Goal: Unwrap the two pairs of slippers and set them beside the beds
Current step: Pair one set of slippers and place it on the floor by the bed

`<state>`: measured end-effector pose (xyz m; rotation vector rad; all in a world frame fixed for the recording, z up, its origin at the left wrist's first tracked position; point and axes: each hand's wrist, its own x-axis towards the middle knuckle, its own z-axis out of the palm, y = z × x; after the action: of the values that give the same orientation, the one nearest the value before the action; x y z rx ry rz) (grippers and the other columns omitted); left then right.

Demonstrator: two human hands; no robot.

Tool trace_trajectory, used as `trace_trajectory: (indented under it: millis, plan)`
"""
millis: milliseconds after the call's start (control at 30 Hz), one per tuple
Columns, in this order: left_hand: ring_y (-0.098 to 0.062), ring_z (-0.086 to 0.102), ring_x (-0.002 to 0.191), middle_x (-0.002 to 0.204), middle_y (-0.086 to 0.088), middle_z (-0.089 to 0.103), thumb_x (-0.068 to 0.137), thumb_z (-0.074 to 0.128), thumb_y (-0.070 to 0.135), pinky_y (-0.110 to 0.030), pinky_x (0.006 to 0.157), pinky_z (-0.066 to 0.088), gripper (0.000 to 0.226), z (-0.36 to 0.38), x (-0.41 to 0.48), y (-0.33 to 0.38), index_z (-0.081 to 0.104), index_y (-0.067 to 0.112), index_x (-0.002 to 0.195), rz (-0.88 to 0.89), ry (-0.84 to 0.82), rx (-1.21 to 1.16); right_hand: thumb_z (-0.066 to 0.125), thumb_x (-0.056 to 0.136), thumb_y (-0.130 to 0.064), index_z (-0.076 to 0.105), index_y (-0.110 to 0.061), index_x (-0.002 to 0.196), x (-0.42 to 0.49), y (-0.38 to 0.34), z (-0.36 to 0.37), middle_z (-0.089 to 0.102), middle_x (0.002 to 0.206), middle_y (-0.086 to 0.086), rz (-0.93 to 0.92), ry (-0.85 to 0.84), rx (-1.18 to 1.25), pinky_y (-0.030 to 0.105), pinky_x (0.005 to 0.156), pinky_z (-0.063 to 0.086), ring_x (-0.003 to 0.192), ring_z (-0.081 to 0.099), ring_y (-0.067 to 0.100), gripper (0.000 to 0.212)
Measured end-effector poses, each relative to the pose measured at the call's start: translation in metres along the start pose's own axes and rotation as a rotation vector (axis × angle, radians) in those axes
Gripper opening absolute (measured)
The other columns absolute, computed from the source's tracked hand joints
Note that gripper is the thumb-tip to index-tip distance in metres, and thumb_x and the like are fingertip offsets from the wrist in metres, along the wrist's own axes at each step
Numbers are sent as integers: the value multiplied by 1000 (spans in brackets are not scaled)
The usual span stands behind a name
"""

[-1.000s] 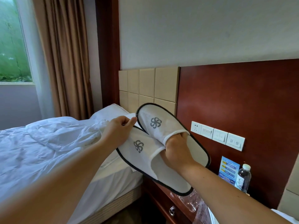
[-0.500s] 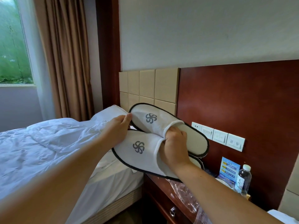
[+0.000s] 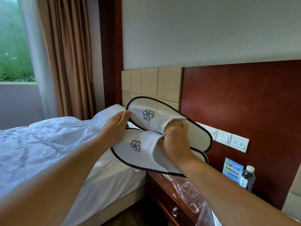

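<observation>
Item: pair of white cloth slippers with dark piping (image 3: 146, 144), overlapped, mid-air.
Left hand (image 3: 116, 128): gripping toe ends.
Right hand (image 3: 175, 141): fingers curled inside both openings, gripping.

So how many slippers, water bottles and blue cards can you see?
slippers: 2
water bottle: 1
blue card: 1
Total: 4

your slippers (image 3: 140, 150) are matt white cloth; at five o'clock, glossy crinkled plastic wrap (image 3: 189, 192) lies on a polished wooden nightstand (image 3: 160, 187).
</observation>
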<state>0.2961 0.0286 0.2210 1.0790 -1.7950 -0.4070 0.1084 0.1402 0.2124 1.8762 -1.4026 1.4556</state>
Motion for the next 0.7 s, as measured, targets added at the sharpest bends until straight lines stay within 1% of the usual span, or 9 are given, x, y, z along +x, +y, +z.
trace_trajectory:
  millis: [100,167,233,300,367,500,567,633,700]
  plan:
    - [-12,59,77,79,5,65,98,29,59,-30,67,39,41,3,-6,-6,56,32,84,-31,-29,122,69,79,1,73,-10,108,4,2,-1,72,107,7,16,-66,-65,46,92,43,98,37,11,31]
    - [-10,57,73,76,4,64,98,28,59,-25,62,34,43,5,-11,-11,53,27,82,-28,-14,199,72,76,2,74,-6,102,6,2,-2,72,101,12,-15,-94,-81,47,93,43,98,39,14,27]
    - [-7,54,65,71,3,63,98,28,59,-22,57,29,44,5,-16,-12,49,26,79,1,28,215,70,78,-3,75,-7,98,8,2,-5,73,100,10,-64,-190,-131,42,100,34,104,50,19,21]
    - [-4,57,64,66,3,65,98,28,57,-23,57,32,40,4,-18,-10,49,29,80,19,70,99,65,80,-7,75,-10,99,12,1,-9,74,100,5,-107,-283,-176,34,104,24,107,57,24,22]
    - [2,58,65,70,10,68,100,29,54,-25,60,35,37,2,-19,-9,52,33,81,9,118,-41,64,81,-10,74,-12,105,17,-1,-12,73,105,2,-153,-338,-203,34,108,19,112,55,23,26]
    - [2,56,64,70,14,65,99,32,53,-29,62,37,47,1,-18,-13,56,23,71,-63,159,-151,64,83,-11,66,-15,123,25,-7,-16,65,126,1,-231,-352,-254,36,109,20,125,47,20,40]
    - [2,55,62,66,16,64,98,34,52,-31,63,39,46,1,-19,-17,58,25,70,-106,164,-201,64,80,-7,70,-11,116,27,-12,-16,68,118,6,-241,-330,-290,34,100,24,117,52,24,37]
    - [2,56,61,64,15,64,97,37,52,-31,63,39,43,1,-19,-20,60,29,69,-127,175,-218,60,76,-3,74,-7,100,25,-21,-15,72,100,10,-235,-284,-316,38,91,31,99,60,30,27]
    - [2,57,62,65,14,66,97,38,53,-31,62,38,46,0,-19,-23,62,27,68,-138,198,-205,48,76,-4,74,-6,85,23,-30,-12,73,85,10,-215,-235,-333,41,84,38,83,63,31,27]
